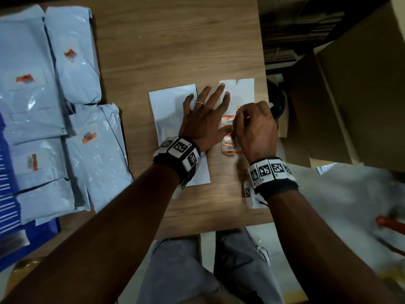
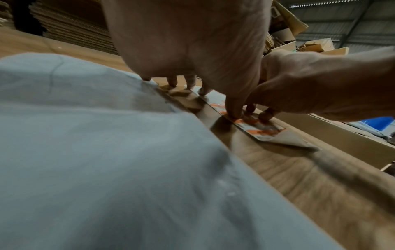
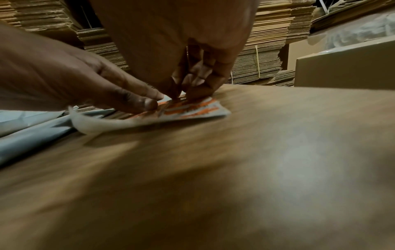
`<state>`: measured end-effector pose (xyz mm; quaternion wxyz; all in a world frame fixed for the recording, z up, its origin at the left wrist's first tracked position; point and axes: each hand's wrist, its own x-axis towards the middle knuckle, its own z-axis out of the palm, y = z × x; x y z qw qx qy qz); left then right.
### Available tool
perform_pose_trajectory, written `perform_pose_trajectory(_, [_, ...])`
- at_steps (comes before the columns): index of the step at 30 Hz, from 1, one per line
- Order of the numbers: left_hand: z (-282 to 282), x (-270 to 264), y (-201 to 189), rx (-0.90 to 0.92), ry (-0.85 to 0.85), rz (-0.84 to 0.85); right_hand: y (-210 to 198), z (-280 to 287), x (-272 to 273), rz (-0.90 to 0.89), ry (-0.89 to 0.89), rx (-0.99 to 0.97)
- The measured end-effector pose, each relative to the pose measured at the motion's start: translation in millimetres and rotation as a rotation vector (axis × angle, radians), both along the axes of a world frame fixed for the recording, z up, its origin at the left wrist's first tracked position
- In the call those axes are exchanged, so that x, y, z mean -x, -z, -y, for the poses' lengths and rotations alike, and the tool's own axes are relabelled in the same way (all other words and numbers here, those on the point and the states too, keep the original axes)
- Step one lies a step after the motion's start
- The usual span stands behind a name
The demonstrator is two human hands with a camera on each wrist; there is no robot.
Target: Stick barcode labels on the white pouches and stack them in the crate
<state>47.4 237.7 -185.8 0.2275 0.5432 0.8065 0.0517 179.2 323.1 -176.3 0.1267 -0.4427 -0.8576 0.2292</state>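
Pouches past my left hand have labels; it lies flat while my right hand picks one off the sheet.

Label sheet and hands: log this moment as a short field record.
left hand: spread flat, fingers straight, pressing the pouch and the label sheet
right hand: fingers curled, picking at a label on the sheet
label sheet: lies on the table, right of the pouch; orange labels in its near part
pouch: flat, unlabelled on the visible part
labelled pouches: piled at the left
box: cardboard, right of the table
crate: partly visible, blue, at far left
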Motion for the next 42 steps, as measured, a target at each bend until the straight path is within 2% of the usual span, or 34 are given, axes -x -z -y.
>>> perform_pose_trajectory(3, [1,1,1,-0.007,0.005,-0.002,6,3,1,0.017,0.019,-0.011])
perform_pose_trajectory(10, [2,1,2,-0.021,0.017,-0.020,10,2,4,-0.106,0.115,0.008])
perform_pose_trajectory(19, [1,1,-2,0.018,0.035,-0.043,14,4,5,-0.164,0.257,0.036])
perform_pose_trajectory(36, [1,1,-2,0.054,0.034,-0.018,9,-7,-8,-0.336,0.508,0.287])
perform_pose_trajectory(42, [2,0,-4,0.048,0.014,-0.001,4,-4,-9,-0.482,0.590,0.433])
